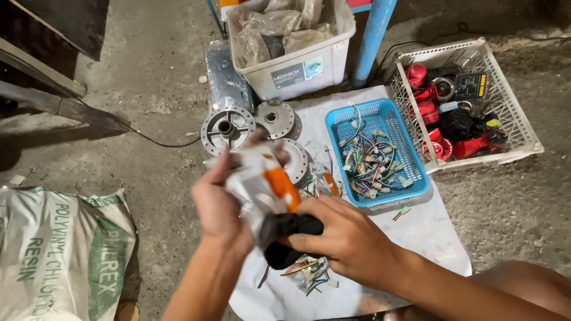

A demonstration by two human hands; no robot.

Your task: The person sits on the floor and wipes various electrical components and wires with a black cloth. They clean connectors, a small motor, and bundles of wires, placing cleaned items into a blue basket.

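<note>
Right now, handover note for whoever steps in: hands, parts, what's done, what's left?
Left hand: grips a white-and-orange plastic bag, held above the white sheet.
Right hand: fingers closed on a black part at the bag's lower end.
Blue basket holds wire connectors; loose wires lie under the hands.
Done: bag and part in hand. Left: black part not yet clear of the bag.

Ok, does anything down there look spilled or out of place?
Yes: a loose connector lies on the white sheet just outside the blue basket, and a wire bundle sits loose under the right hand.
</note>
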